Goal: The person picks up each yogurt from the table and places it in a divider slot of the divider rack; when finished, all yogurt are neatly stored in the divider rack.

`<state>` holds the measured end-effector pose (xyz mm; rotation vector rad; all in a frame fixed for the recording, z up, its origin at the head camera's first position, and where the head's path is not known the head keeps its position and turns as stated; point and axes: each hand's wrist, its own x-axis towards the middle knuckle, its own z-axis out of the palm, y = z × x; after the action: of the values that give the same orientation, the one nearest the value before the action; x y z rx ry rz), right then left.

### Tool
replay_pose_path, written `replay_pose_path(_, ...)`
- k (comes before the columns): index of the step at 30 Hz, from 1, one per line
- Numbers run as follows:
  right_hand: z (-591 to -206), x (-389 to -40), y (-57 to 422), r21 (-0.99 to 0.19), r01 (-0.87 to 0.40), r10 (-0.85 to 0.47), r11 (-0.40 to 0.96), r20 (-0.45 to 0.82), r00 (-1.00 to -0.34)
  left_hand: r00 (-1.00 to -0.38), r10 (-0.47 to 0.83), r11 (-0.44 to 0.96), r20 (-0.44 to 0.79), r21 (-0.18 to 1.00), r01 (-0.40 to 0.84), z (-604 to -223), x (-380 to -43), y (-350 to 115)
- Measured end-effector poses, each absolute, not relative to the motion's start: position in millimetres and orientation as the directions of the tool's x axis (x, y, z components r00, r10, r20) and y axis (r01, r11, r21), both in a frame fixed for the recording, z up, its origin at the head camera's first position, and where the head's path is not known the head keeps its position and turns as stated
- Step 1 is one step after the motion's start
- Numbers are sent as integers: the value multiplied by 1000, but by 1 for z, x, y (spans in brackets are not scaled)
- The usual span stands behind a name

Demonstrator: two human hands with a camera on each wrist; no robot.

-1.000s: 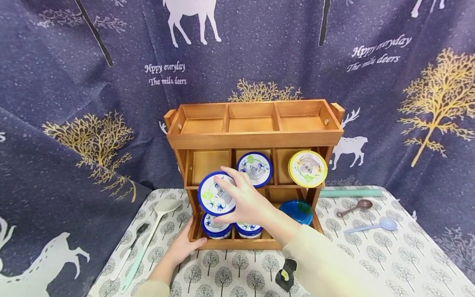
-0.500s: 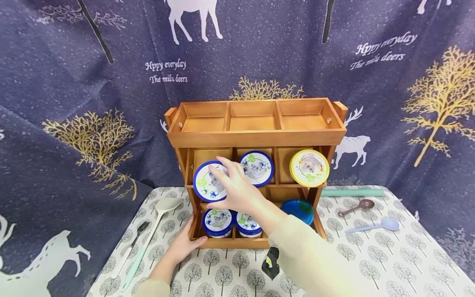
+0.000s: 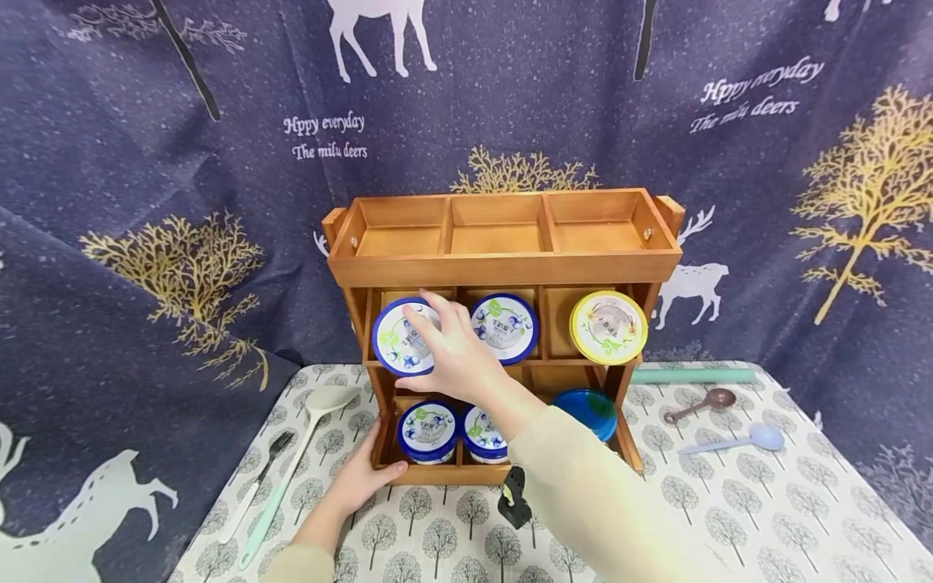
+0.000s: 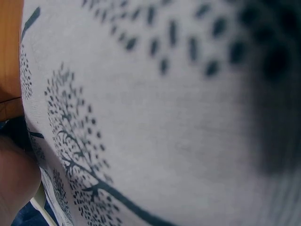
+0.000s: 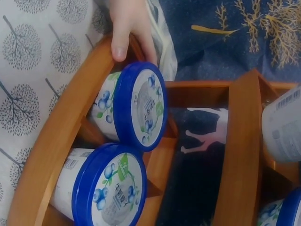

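My right hand [image 3: 459, 352] grips a round tub with a blue-rimmed blueberry lid [image 3: 394, 348], tilted in front of the middle tier's left compartment of a wooden rack [image 3: 503, 270]. In the right wrist view, the side of this tub [image 5: 287, 125] shows at the right edge. Holding the rack's lower left corner is my left hand [image 3: 359, 478], its thumb over the front board. Beside the held tub, a matching tub [image 3: 510, 332] sits in the middle compartment, and a yellow-lidded tub [image 3: 609, 328] in the right one. Two blueberry tubs [image 3: 428, 429] stand on the bottom tier.
A translucent blue round container [image 3: 586, 413] sits at the bottom tier's right, partly behind my sleeve. Left of the rack lie a long-handled spoon [image 3: 316, 411] and a fork [image 3: 271, 457]. At right are a brown scoop [image 3: 717, 398], a light blue spoon [image 3: 764, 438] and a green rod [image 3: 692, 376].
My right hand has moved the blueberry tub up and left, from over the bottom tier to the middle tier's left compartment. The left hand stays on the rack's corner.
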<state>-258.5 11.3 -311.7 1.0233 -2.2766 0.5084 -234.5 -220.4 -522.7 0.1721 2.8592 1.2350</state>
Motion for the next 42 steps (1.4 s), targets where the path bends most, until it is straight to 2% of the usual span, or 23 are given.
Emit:
replay_pose_path(14,-314,-269,-1,-105,-720,-529,686,607,-592,-995,99,695,33,713,93,-517,-236,-219)
replay_pose_path(22,-315,-276,-3,48,-653,-548,756,591,-592,-995,100,686,17,723,81,-520,-241,-215)
replay_pose_path(29,-312,-274,-6,222,-514,-541,829,553,-633,-993,113,665,27,741,96,-521,-240,-219)
replay_pose_path(34,-312,-274,-7,253,-478,-535,841,522,-665,-993,118,656,28,748,99,-524,-238,-220)
replay_pose_path(42,-310,-273,-5,235,-492,-540,838,478,-692,-994,108,656,24,750,90,-525,-238,-221)
